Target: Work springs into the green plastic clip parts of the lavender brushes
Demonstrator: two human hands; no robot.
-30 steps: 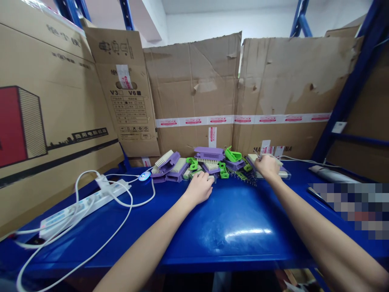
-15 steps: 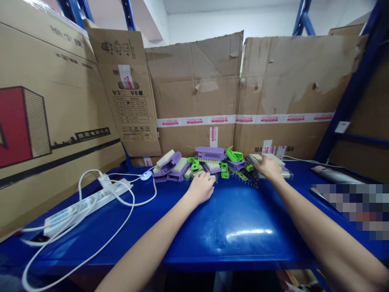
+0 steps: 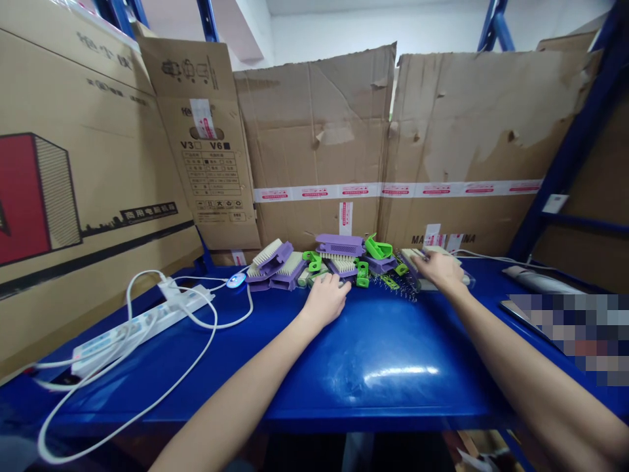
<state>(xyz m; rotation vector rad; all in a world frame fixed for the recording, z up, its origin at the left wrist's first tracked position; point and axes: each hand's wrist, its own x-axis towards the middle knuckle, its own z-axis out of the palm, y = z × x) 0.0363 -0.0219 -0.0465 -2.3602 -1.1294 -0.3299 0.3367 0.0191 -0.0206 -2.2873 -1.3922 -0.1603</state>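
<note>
A row of purple parts with cream bristles (image 3: 287, 270) and green plastic pieces (image 3: 378, 247) lies along the back of the blue table. My left hand (image 3: 328, 298) is closed at the front of this pile, its fingers curled over something I cannot make out. Farther right, my right hand (image 3: 439, 267) rests on cream bristled pieces (image 3: 411, 257), fingers bent over them; whether it grips one is hidden. Thin dark parts with wire-like bristles (image 3: 403, 285) lie between the hands.
A white power strip (image 3: 142, 331) with looping white cables is on the left of the blue table (image 3: 373, 354). Cardboard (image 3: 314, 151) stands along the back and left. A dark flat object, partly pixelated, lies at the right edge.
My right hand has shifted slightly right over the cream pieces, its fingers more spread. My left hand stays at nearly the same place.
</note>
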